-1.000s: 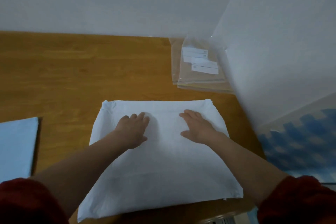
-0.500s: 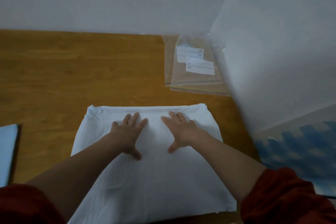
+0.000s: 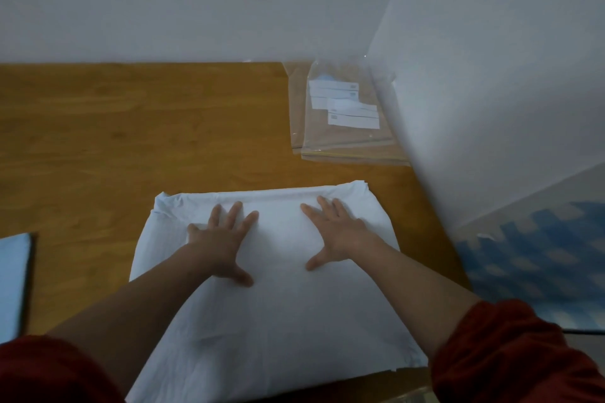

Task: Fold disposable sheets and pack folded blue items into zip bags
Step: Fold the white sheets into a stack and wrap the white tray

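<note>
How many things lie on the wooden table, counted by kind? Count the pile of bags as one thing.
White sheet: 1
Blue folded item: 1
Pile of zip bags: 1
Total: 3

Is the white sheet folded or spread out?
Folded: the white sheet is a compact rectangle with a thick, layered far edge; left hand and right hand press it flat.

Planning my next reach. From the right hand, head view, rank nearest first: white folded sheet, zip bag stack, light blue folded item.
1. White folded sheet: under the right hand, touching it.
2. Zip bag stack: ahead, at the far right of the table.
3. Light blue folded item: far left edge, beyond the left hand.
</note>
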